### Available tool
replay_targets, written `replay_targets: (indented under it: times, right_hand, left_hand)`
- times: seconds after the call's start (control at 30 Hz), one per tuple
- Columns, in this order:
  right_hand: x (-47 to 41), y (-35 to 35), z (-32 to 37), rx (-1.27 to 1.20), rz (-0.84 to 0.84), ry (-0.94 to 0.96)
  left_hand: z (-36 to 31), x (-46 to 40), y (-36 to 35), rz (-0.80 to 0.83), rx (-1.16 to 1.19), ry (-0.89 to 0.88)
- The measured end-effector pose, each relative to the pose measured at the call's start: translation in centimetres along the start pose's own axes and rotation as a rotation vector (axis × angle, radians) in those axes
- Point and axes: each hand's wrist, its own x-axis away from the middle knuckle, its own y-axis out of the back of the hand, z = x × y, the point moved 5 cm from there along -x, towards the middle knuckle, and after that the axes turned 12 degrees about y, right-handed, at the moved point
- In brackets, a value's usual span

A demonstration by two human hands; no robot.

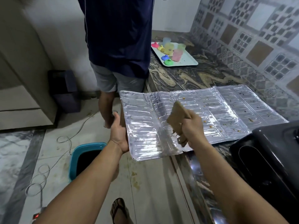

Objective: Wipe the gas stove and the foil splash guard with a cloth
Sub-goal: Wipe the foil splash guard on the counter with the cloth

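- Right grip (191, 130): closed round a tan cloth (177, 118), raised just above the foil (210, 113); cloth blurred, upper corner pointing up and away.
- Left grip (119, 133): thumb on top at the foil's left edge, palm against that edge, fingers hidden beneath; holding the overhanging end.
- Foil: embossed silver sheet laid flat across the tabletop (186, 75), left part jutting past the tabletop's front edge over the floor (153, 183).
- Soiling on foil: small brown specks scattered over the middle and right panels; left panel mostly bright.
- Stove (267, 159): black, glossy, at lower right on the tabletop, its far corner overlapping the foil's near right edge.
- Bin (85, 159): teal rim, dark inside, on the floor below the left forearm.
- Floor: pale tiles with brown spots near the tabletop base; thin cable (48, 167) looping across at left.
- Foot (119, 210) in a dark sandal at the bottom edge.
- Second person (118, 46) standing at the tabletop's far end, back turned, dark shirt, grey shorts.
- Tray (189, 60): white, on the tabletop beyond the foil, carrying coloured plastic cups (177, 54) and lids.
- Wall (242, 38) behind the tabletop: patterned tiles.
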Motion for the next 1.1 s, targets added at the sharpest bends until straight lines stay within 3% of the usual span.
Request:
replay_targets:
  times: [0.13,0.3,0.4,0.53,0.67,0.77,0.87,0.93,1.0,1.1]
  right_hand:
    - [-5.2,1.3,-1.1,0.377,-0.081,0.099]
    - [-7.2,-2.5,-4.4,0.647,0.148,0.050]
    - [-6.4,-6.7,-4.7,0.562,0.247,0.173]
    - [-4.7,-11.6,-5.5,0.453,0.485,0.183]
    - [-2.0,-11.4,-1.1,-0.057,0.459,0.000]
    - [-2.7,-9.5,0.5,-0.226,0.355,-0.050]
    - [-4.6,-7.0,1.4,-0.191,0.067,0.008]
    - [-6.0,-5.9,1.5,-0.028,-0.095,0.117]
    - [-6.8,-6.8,0.8,0.151,-0.035,0.181]
    - [-5.9,-10.5,-0.9,0.187,0.325,0.140]
  left_hand:
    - [-1.0,-0.3,-0.8,0.028,-0.013,0.017]
    - [-1.5,-1.4,-1.5,0.023,-0.037,0.032]
    - [-1.6,-1.9,-1.3,-0.010,-0.041,0.012]
    - [-1.6,-2.1,-1.5,-0.011,-0.036,-0.005]
    - [-1.7,-2.3,-1.3,-0.017,0.014,-0.004]
    - [-2.2,-2.2,-1.3,-0.014,0.045,-0.024]
    - [-2.6,-2.2,-1.2,-0.027,0.041,-0.055]
    - [-2.6,-2.2,-1.3,-0.045,0.021,-0.053]
    - [-2.5,-2.3,-1.4,-0.054,0.003,-0.050]
    - [-2.6,-2.3,-1.7,-0.069,-0.008,-0.058]
